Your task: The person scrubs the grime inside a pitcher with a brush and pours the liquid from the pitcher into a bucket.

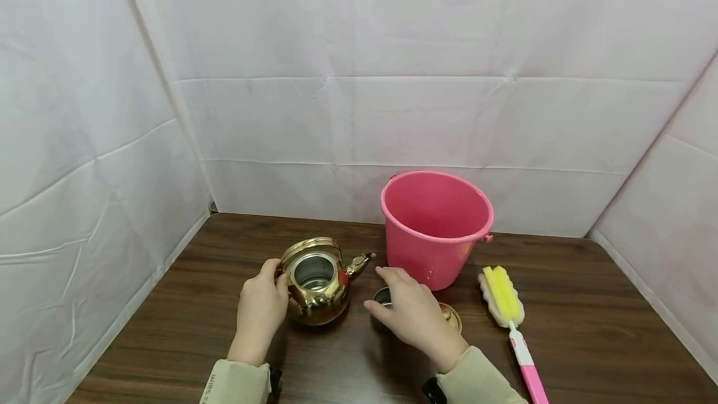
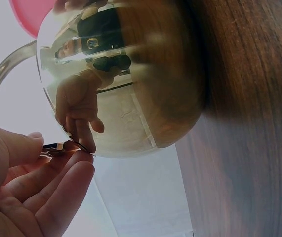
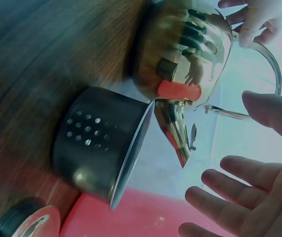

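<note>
A shiny gold teapot (image 1: 317, 307) stands lidless on the table, its spout pointing right and its silvery inside showing. At its left side my left hand (image 1: 260, 305) pinches the handle's lower end between thumb and fingers, as the left wrist view shows. My right hand (image 1: 415, 313) hovers over a dark metal infuser basket (image 3: 99, 143) with small holes in its side. The right wrist view shows these fingers (image 3: 229, 197) spread, apart from the basket and holding nothing. Partly hidden behind the right hand lies the gold teapot lid (image 1: 455, 318).
Behind the right hand stands a pink bucket (image 1: 434, 254). A bottle brush (image 1: 518, 335) with a yellow and white sponge head and a pink handle lies on the right. White sheets (image 1: 336, 117) enclose the brown wooden table (image 1: 185, 323) at back and sides.
</note>
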Demonstrator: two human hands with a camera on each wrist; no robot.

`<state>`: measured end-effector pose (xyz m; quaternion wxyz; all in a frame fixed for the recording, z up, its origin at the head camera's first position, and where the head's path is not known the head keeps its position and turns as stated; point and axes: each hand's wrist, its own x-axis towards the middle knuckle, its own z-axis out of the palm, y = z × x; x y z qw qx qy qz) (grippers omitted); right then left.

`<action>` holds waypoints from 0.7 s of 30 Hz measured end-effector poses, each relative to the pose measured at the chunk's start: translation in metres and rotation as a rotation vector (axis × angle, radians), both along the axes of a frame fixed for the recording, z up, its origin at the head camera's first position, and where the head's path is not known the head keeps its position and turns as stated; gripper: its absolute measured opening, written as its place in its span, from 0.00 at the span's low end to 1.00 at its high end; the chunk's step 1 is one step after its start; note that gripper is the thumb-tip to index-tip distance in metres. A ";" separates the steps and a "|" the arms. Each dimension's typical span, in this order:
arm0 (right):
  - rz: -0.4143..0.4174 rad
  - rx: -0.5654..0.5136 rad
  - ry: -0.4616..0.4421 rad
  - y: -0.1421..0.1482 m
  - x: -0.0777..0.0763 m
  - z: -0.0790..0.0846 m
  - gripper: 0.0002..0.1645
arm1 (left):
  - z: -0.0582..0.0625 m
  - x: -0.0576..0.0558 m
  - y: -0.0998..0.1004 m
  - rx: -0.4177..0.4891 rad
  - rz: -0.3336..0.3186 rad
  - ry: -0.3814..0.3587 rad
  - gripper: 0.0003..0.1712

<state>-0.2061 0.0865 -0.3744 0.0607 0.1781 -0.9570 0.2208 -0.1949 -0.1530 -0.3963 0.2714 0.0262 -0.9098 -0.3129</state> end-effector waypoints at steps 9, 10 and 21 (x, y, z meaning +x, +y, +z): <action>0.021 -0.009 -0.011 -0.019 -0.015 0.003 0.37 | 0.004 0.002 0.000 -0.011 -0.006 0.018 0.10; 0.025 -0.005 -0.016 -0.021 -0.016 0.004 0.38 | 0.004 0.001 0.000 -0.013 -0.006 0.017 0.10; 0.052 -0.033 -0.045 -0.036 -0.028 0.007 0.35 | 0.002 0.001 0.001 -0.008 -0.005 0.001 0.10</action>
